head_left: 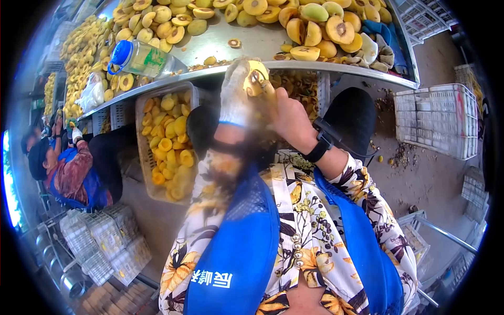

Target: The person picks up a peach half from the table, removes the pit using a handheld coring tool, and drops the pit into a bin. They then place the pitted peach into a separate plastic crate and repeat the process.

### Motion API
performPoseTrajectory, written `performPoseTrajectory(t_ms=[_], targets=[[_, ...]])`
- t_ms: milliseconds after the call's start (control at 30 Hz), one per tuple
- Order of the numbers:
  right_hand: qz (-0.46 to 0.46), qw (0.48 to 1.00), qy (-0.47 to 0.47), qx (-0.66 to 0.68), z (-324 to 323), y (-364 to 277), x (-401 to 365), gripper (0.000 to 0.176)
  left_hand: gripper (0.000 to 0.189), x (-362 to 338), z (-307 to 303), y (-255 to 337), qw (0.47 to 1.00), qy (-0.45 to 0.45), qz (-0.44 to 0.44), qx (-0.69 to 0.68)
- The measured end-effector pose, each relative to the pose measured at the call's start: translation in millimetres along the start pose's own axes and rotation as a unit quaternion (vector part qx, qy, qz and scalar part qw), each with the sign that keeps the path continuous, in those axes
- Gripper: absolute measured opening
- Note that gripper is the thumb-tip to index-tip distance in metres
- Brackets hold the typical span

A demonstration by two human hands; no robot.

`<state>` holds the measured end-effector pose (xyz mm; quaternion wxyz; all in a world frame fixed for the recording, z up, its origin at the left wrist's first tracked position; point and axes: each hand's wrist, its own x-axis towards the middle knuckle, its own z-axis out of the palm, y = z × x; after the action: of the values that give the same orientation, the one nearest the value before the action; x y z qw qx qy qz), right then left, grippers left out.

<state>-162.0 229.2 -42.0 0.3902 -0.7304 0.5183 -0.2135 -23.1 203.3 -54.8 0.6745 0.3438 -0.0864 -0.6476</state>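
My left hand [236, 94], in a whitish glove, is closed around a halved yellow fruit [255, 73] at the front edge of the metal table [210, 50]. The cut face of the fruit shows its brown centre. My right hand [295, 118], bare with a black band at the wrist, is closed right beside the fruit, its fingers pinched on something I cannot make out. A blur covers part of the space between the hands. Many halved fruits [254, 6] lie on the table beyond them.
A blue-capped bottle [147, 58] stands on the table's left part. Below the edge, a crate [140, 142] holds yellow fruit halves. White crates [436, 121] stand at the right. A co-worker [73, 170] sits at the left. Cloths [386, 39] lie at the table's right end.
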Motion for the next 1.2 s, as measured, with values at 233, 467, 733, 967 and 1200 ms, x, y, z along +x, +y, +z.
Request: performPoseTrajectory(t_ms=[233,467,733,967,1200], targets=[[-0.025,0.999,-0.036,-0.011,13.7,-2.7,-4.2,0.008,0.019,-3.3,1.2,-1.2,1.0,0.006,0.003,-0.006],[0.043,0.995,-0.081,0.043,3.9,-4.8,2.0,0.013,0.03,1.4,9.3,21.5,0.982,0.072,-0.168,0.045],[0.023,0.986,-0.105,0.13,25.6,-7.6,-1.3,0.02,0.034,4.1,-25.1,-0.7,0.988,0.13,-0.044,0.071],[0.151,0.928,-0.217,0.262,-1.2,-22.8,-1.9,0.013,0.022,-1.3,-1.8,-5.7,0.967,0.131,0.046,0.213],[0.233,0.765,-0.308,0.516,-14.2,-13.4,-5.9,0.009,0.029,19.1,-35.8,-17.1,0.975,0.019,-0.009,0.223]])
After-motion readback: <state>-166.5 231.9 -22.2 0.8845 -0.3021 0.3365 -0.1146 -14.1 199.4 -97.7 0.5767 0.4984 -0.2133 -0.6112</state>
